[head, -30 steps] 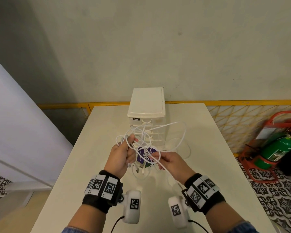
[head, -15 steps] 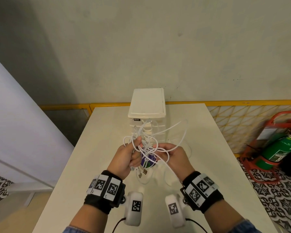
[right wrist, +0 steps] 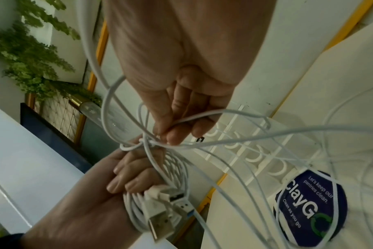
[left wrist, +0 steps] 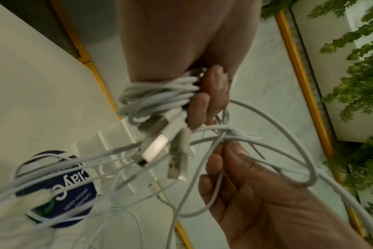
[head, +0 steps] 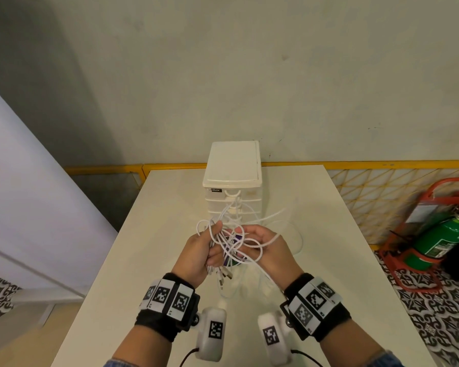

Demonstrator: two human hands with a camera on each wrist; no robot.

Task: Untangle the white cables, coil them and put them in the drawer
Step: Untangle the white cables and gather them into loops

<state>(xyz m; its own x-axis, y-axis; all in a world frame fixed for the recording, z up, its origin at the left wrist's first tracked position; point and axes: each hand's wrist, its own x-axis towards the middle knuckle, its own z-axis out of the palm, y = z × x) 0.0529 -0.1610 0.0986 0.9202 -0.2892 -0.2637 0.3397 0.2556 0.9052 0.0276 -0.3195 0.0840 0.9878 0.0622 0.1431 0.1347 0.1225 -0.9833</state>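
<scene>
Nearest to the camera, the left hand (head: 200, 251) is gripping a bundle of the white cables (head: 229, 250), with its fingers (right wrist: 126, 175) curled around many gathered strands. Several plugs (left wrist: 160, 146) are hanging out below this fist. Just beside it, the right hand (head: 269, 251) is pinching one strand between thumb and fingertips (right wrist: 175, 133), close to a small knot (right wrist: 144, 143) where some strands are crossing. The two hands are almost touching, and both are held above the bench (head: 122, 274).

Loose loops are hanging from the hands down to the bench, and some are lying around a round blue sticker (right wrist: 309, 205) on its surface. Farther away, a white drawer unit (head: 233, 181) is standing on the bench near the wall. All its drawers are looking closed, as far as one can tell.

The step in hand is probably still the untangling: the cables are not yet separated and not neatly coiled. The next move is likely calling for the right hand to draw its strand out through the knot slowly, while the left is keeping the bundle firm. A hard pull may tighten the knot instead of freeing it.
</scene>
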